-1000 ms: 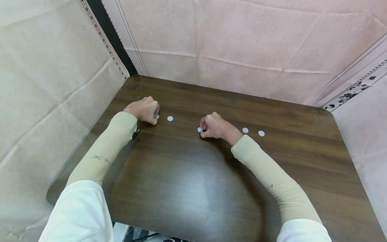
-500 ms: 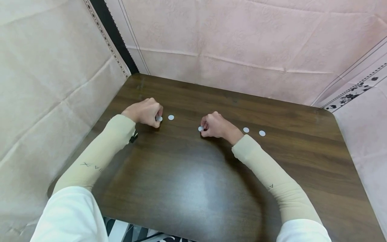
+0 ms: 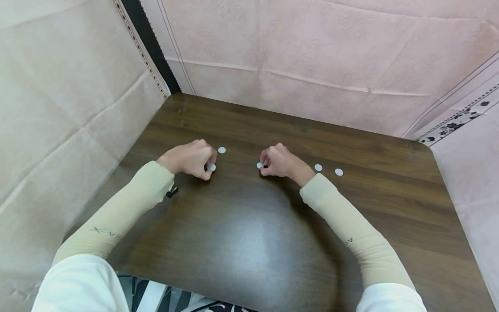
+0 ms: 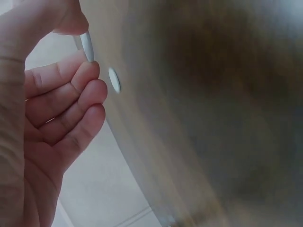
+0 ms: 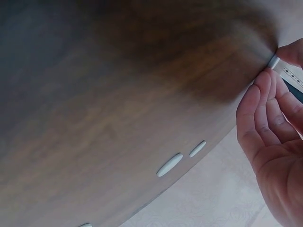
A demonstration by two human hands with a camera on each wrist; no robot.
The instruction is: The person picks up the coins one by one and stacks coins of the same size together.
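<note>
My left hand [image 3: 191, 158] pinches a small white disc [image 3: 212, 167] between thumb and fingertips, low over the brown table. In the left wrist view that disc [image 4: 87, 46] is seen nearly edge-on, with the other fingers curled beside it. A second white disc [image 3: 221, 150] lies on the table just beyond these fingers. Nearer the middle, my right hand [image 3: 282, 162] holds another white disc [image 3: 260, 165] by its edges, thumb on the near side. Two more flat discs, one [image 3: 318, 167] close to the right wrist and one [image 3: 338, 172] farther right, rest on the wood.
The dark brown wooden table [image 3: 241, 225] has rounded corners and a glossy patch of light. Pale cloth [image 3: 304, 56] hangs behind it and along both sides. Below the near edge, a white bar [image 3: 151, 297] and dark items show.
My left hand has moved to the right and toward me, carrying its disc. The right hand keeps its disc in the same place, and the loose discs stay where they lie.
</note>
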